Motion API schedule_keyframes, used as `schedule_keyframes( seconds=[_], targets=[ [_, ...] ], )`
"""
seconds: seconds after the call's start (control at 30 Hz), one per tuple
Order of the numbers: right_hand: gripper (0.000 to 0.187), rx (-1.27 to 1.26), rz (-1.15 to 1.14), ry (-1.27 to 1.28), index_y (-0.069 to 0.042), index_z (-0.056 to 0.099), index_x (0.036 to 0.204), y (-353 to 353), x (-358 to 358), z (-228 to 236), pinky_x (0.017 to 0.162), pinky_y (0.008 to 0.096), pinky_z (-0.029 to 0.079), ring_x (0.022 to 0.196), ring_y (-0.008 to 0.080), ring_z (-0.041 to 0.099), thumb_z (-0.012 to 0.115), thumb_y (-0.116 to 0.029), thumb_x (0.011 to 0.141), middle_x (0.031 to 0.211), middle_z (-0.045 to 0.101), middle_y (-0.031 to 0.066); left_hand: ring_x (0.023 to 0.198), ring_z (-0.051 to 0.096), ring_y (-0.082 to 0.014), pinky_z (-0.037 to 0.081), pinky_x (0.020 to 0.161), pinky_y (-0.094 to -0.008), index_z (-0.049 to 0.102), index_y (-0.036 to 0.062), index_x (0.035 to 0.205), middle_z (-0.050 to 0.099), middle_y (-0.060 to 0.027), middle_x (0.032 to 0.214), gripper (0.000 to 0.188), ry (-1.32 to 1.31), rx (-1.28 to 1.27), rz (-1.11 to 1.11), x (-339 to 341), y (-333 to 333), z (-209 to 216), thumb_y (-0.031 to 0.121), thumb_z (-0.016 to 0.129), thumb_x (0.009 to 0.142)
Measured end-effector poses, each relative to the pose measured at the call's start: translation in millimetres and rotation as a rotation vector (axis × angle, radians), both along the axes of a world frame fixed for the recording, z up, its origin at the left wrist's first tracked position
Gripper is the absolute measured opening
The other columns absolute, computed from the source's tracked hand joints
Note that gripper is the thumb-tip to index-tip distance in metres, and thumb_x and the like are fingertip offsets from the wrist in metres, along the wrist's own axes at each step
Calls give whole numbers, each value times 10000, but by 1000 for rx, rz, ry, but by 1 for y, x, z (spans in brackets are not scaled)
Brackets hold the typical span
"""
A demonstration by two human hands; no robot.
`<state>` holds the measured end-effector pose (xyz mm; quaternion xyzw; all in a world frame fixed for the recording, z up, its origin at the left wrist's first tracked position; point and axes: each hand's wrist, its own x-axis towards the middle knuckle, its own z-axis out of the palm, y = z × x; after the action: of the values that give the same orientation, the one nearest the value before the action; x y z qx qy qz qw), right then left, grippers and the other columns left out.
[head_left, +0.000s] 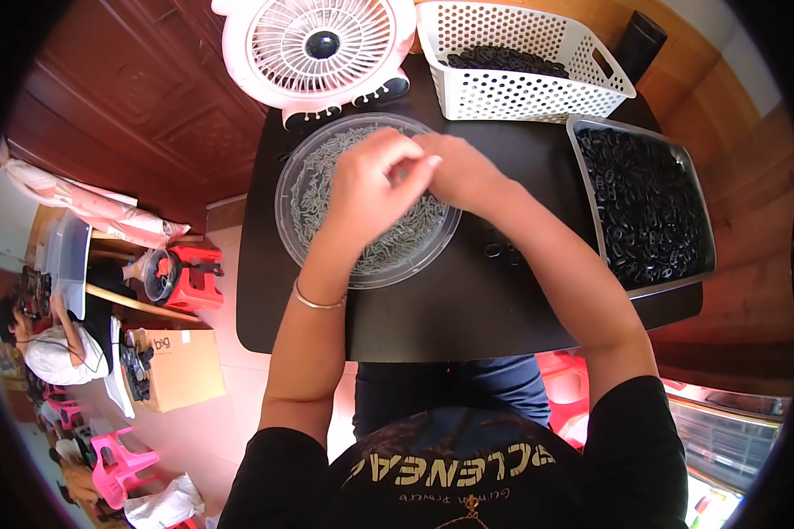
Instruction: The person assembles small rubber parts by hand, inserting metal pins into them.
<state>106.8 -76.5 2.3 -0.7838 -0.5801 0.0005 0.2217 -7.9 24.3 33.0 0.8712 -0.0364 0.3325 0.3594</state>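
Note:
My left hand (372,181) and my right hand (454,169) meet above a round clear plastic tub (284,220) on the dark table. The tub holds a bed of many small, thin grey pieces (397,242), too fine to name. The left thumb and fingers are closed in a pinch against the right hand's fingertips. The right hand is bent inward, also closed, its fingertips largely covered. Whatever they hold is hidden. A few small black ring-like parts (492,251) lie on the table under my right forearm.
A metal tray (598,220) of black oval link-like parts stands at the right. Behind it are a white perforated basket (520,97) with black parts and a pink fan (238,44). At far left, a person (62,353) sits near a cardboard box (185,375).

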Motion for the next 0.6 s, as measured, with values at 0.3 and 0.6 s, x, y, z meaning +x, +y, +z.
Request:
schedule_keyframes(
  seconds=[0.3,0.6],
  targets=[
    [106,451,-336,423,-9,580,827,-81,-4,33,609,269,491,653,171,623,615,-46,735,712,623,96,763,528,-191,413,685,-324,650,94,795,531,-20,787,142,158,523,-321,4,-53,-30,112,650,655],
    [103,587,-384,582,-22,613,861,-92,-7,20,646,226,494,718,104,616,614,-6,759,782,633,44,729,532,-229,419,662,-350,570,72,772,522,-47,766,153,241,445,-301,12,-62,-31,33,623,635]
  ],
)
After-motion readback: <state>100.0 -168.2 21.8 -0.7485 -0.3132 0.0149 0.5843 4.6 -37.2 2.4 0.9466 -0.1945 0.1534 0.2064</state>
